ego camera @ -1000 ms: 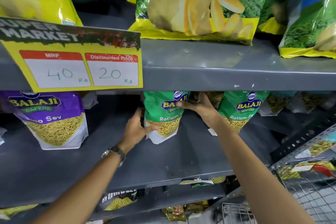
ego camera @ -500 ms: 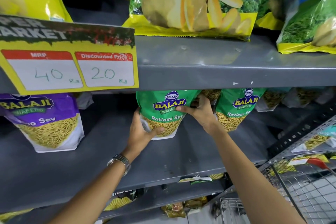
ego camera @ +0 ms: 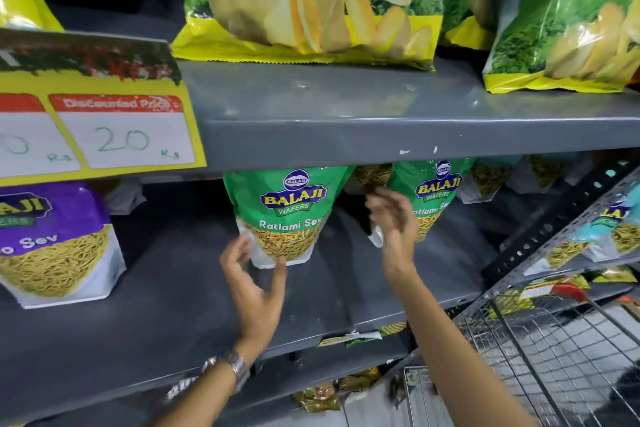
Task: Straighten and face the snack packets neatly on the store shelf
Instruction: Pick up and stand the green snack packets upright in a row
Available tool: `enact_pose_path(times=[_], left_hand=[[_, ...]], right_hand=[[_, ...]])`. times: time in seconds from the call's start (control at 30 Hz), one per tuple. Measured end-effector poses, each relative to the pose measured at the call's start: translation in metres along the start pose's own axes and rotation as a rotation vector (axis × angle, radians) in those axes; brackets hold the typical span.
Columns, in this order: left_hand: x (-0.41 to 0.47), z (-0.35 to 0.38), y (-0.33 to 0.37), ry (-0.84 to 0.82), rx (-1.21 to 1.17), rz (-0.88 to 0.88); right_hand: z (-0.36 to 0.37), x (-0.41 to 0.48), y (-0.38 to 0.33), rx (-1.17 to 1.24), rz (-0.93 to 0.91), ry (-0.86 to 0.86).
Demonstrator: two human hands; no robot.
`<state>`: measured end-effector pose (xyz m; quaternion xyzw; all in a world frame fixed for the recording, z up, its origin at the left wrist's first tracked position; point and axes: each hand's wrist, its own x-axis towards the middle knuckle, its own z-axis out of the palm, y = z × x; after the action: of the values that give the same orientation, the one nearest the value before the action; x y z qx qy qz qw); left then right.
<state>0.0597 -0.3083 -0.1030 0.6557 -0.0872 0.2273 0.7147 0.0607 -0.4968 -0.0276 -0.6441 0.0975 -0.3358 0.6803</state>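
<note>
Two green Ratlami Sev packets (ego camera: 289,215); one purple packet (ego camera: 55,243)

Bare grey shelf (ego camera: 166,288) lies open at centre left of the frame, between the purple packet (ego camera: 55,246) and the green Ratlami Sev packet (ego camera: 287,215). The upper shelf's front edge (ego camera: 381,139) overhangs it (low headroom). A wire cart (ego camera: 554,350) crowds the lower right.

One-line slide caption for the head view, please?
Both hands, left hand and right hand, open beside an upright green Ratlami Sev packet on the grey shelf.
</note>
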Motion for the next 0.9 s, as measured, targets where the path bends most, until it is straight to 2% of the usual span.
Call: enact_pose_path(times=[0.07,0.1,0.17,0.2,0.27,0.33,0.43,0.53,0.6,0.8,0.9], left_hand=[[-0.021,0.024,0.009,-0.147,-0.021,0.054],[-0.024,0.04,0.013,-0.258,-0.028,0.071],[-0.017,0.079,0.017,-0.432,0.018,0.077],[-0.009,0.1,0.018,-0.477,0.036,0.038],[0.008,0.136,0.02,-0.513,0.056,-0.123],[0.022,0.163,0.018,-0.573,0.114,-0.242],[0.032,0.185,0.001,-0.704,0.179,-0.267],[0.034,0.193,-0.019,-0.785,0.198,-0.372],[0.029,0.196,-0.026,-0.806,0.191,-0.429],[0.006,0.197,-0.022,-0.693,0.23,-0.343],[-0.005,0.194,-0.016,-0.698,0.272,-0.357]], right_hand=[[-0.036,0.01,-0.002,0.031,-0.117,0.259],[-0.054,0.019,-0.002,0.066,-0.12,0.381],[-0.087,0.041,0.003,0.124,-0.02,0.526],[-0.098,0.052,0.004,0.117,0.06,0.529],[-0.114,0.071,0.009,0.046,0.215,0.425],[-0.123,0.085,0.014,-0.049,0.289,0.283],[-0.122,0.092,0.013,-0.102,0.341,0.031],[-0.125,0.091,0.024,-0.085,0.371,-0.109],[-0.127,0.089,0.024,-0.108,0.34,-0.133],[-0.14,0.084,0.022,-0.161,0.318,-0.146],[-0.148,0.073,0.017,-0.176,0.313,-0.14]])
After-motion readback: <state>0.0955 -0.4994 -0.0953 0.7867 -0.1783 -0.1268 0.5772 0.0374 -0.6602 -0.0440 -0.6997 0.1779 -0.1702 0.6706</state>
